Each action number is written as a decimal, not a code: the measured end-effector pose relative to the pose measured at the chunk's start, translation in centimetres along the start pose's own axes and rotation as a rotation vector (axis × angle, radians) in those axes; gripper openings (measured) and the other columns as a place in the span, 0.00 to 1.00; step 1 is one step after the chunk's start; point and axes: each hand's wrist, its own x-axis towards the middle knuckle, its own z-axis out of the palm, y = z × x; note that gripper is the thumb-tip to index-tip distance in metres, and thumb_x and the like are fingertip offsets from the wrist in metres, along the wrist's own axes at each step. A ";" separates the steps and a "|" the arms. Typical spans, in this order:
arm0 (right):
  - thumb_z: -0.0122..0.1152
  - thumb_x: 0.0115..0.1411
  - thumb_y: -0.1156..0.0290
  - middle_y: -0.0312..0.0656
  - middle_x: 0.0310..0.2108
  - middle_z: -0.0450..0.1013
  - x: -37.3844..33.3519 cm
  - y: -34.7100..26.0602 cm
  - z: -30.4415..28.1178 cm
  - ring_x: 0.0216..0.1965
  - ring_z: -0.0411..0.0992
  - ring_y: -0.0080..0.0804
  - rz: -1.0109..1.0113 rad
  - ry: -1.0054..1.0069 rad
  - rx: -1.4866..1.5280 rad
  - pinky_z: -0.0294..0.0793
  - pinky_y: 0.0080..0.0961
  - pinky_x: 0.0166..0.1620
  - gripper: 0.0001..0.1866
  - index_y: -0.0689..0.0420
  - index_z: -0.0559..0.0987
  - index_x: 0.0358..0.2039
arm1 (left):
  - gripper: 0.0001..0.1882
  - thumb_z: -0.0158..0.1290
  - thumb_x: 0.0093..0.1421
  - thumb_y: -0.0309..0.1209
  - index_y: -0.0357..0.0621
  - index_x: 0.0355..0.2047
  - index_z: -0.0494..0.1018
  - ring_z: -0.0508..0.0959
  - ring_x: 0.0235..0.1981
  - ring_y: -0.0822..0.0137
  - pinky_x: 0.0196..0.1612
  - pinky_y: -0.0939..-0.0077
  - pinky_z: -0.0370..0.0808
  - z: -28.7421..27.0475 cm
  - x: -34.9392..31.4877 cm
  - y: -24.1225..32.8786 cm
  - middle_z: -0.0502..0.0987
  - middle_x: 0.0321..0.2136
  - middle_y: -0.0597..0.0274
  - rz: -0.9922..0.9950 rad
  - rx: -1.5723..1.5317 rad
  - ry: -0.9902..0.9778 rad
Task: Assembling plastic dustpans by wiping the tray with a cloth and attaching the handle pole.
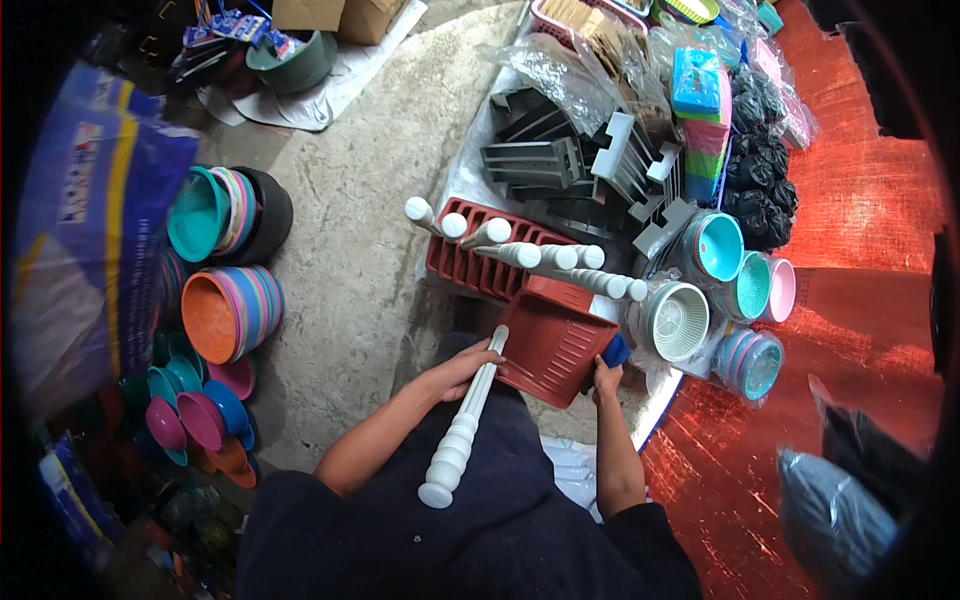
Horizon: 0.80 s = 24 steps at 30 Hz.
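A red-brown dustpan [556,345] with a white turned handle [457,440] is tilted in front of my body, the handle pointing back toward me. My left hand [466,368] is closed around the base of the handle, at the pan's left edge. At the pan's right edge, my right hand [606,376] is closed on a small blue piece [616,350] that looks like a cloth and presses against the side. Just beyond stands a row of red-brown dustpans [470,270]. Their white handles [520,254] stick up toward me.
Grey dustpans [535,165] lie past the row. Colanders [678,320] and bowls stand at the right beside a red sheet [850,330]. Stacked basins [225,312] and coloured bowls [203,418] sit at the left on a concrete floor [340,220]. A blue printed sack [95,230] hangs at far left.
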 end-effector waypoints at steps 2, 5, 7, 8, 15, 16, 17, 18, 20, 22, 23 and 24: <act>0.64 0.56 0.71 0.47 0.47 0.77 1.4 -0.6 -0.7 0.47 0.76 0.37 0.023 0.005 -0.036 0.71 0.32 0.52 0.21 0.63 0.75 0.50 | 0.33 0.51 0.61 0.33 0.53 0.66 0.53 0.70 0.15 0.78 0.18 0.85 0.73 1.0 1.2 0.7 0.74 0.28 0.68 -0.031 -0.025 0.007; 0.65 0.55 0.69 0.49 0.45 0.78 4.2 -1.5 -2.4 0.46 0.76 0.39 0.019 0.016 -0.253 0.72 0.34 0.51 0.21 0.61 0.76 0.50 | 0.33 0.53 0.60 0.32 0.50 0.64 0.54 0.73 0.20 0.77 0.20 0.83 0.74 3.1 2.9 1.2 0.74 0.29 0.67 -0.023 -0.010 0.034; 0.65 0.55 0.68 0.47 0.45 0.78 5.6 -2.0 -2.6 0.45 0.76 0.37 0.066 -0.008 -0.264 0.71 0.32 0.50 0.21 0.62 0.76 0.49 | 0.33 0.54 0.60 0.32 0.45 0.63 0.54 0.75 0.27 0.75 0.27 0.81 0.75 4.2 5.1 -0.2 0.74 0.30 0.66 0.007 -0.058 0.146; 0.65 0.55 0.68 0.45 0.44 0.77 6.0 -2.3 -2.9 0.44 0.75 0.35 0.112 -0.020 -0.278 0.71 0.31 0.49 0.21 0.63 0.76 0.49 | 0.33 0.55 0.60 0.32 0.43 0.63 0.54 0.76 0.30 0.75 0.29 0.81 0.76 4.9 5.7 -0.6 0.74 0.31 0.65 -0.002 -0.075 0.196; 0.64 0.57 0.72 0.47 0.47 0.77 11.5 -2.3 -2.0 0.48 0.75 0.38 0.047 -0.061 -0.230 0.70 0.32 0.53 0.22 0.61 0.75 0.52 | 0.32 0.58 0.59 0.32 0.41 0.60 0.56 0.75 0.35 0.75 0.35 0.79 0.75 7.7 11.1 -1.5 0.73 0.38 0.62 0.064 -0.027 0.290; 0.64 0.57 0.72 0.47 0.47 0.77 12.3 -1.9 -1.8 0.48 0.75 0.38 0.047 -0.068 -0.234 0.70 0.32 0.53 0.22 0.61 0.75 0.52 | 0.32 0.58 0.59 0.32 0.41 0.60 0.56 0.74 0.37 0.74 0.37 0.79 0.75 8.2 11.7 -1.4 0.73 0.39 0.62 0.142 -0.068 0.318; 0.64 0.57 0.72 0.46 0.47 0.77 13.4 -0.7 -1.7 0.48 0.75 0.38 0.045 -0.085 -0.159 0.70 0.32 0.53 0.22 0.61 0.74 0.52 | 0.34 0.59 0.57 0.33 0.43 0.59 0.55 0.69 0.38 0.72 0.42 0.74 0.70 8.7 11.8 -1.0 0.66 0.41 0.62 0.135 -0.127 0.276; 0.64 0.57 0.72 0.46 0.48 0.77 13.4 -1.2 -0.9 0.49 0.75 0.38 0.043 -0.120 -0.084 0.69 0.31 0.54 0.22 0.60 0.74 0.53 | 0.37 0.58 0.57 0.32 0.45 0.63 0.52 0.70 0.41 0.72 0.44 0.74 0.71 8.6 12.0 -1.3 0.67 0.42 0.62 0.189 -0.161 0.290; 0.65 0.56 0.66 0.49 0.48 0.77 14.8 -0.8 -0.1 0.51 0.74 0.40 0.044 -0.117 -0.208 0.69 0.32 0.55 0.23 0.60 0.76 0.52 | 0.39 0.57 0.58 0.32 0.51 0.66 0.50 0.73 0.40 0.70 0.40 0.72 0.74 8.6 12.0 -1.1 0.68 0.42 0.62 0.166 -0.237 0.227; 0.64 0.56 0.66 0.50 0.48 0.77 16.1 -0.5 0.4 0.51 0.74 0.42 0.045 -0.112 -0.260 0.69 0.33 0.55 0.23 0.60 0.76 0.52 | 0.38 0.54 0.62 0.34 0.61 0.68 0.49 0.76 0.25 0.68 0.25 0.70 0.80 9.0 11.5 -0.3 0.70 0.41 0.60 0.027 -0.371 0.191; 0.64 0.56 0.66 0.50 0.48 0.77 16.9 -0.6 0.6 0.51 0.74 0.42 0.048 -0.118 -0.259 0.69 0.33 0.55 0.23 0.60 0.76 0.52 | 0.35 0.55 0.62 0.34 0.59 0.66 0.52 0.77 0.24 0.68 0.26 0.70 0.81 9.1 11.8 -0.4 0.72 0.39 0.60 0.064 -0.387 0.166; 0.64 0.57 0.64 0.51 0.48 0.77 17.8 -0.6 0.6 0.52 0.74 0.44 0.051 -0.118 -0.280 0.69 0.34 0.55 0.23 0.59 0.76 0.52 | 0.32 0.55 0.62 0.35 0.57 0.65 0.55 0.78 0.24 0.68 0.26 0.70 0.81 9.3 12.1 -0.7 0.73 0.37 0.61 0.100 -0.402 0.139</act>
